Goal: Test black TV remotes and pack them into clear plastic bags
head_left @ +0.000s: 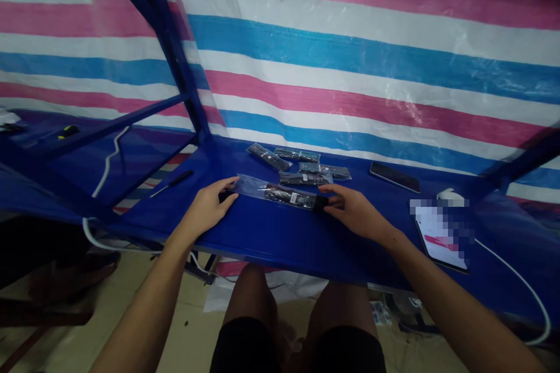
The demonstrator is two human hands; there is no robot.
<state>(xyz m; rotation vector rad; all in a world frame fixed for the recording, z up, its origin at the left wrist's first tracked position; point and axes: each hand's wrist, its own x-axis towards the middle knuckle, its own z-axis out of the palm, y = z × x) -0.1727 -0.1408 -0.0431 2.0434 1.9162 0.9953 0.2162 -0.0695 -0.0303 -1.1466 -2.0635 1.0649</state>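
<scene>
A black remote control in a clear plastic bag (290,196) lies lengthwise between my hands, low over the blue table. A small white label shows on it. My left hand (212,203) pinches the loose, unfilled end of the bag between thumb and fingers. At the opposite end, my right hand (352,208) has its thumb and fingers closed around the dark tip of the bagged remote. Just behind it, several more bagged remotes (268,157) lie in a loose group, some touching or overlapping.
A screwdriver (172,183) lies left on the table (262,239). To the right are a dark phone (394,177), a tablet-like device with a lit screen (437,236) and a white cable (520,277). A blue metal frame (175,64) and a striped plastic sheet (350,46) stand behind.
</scene>
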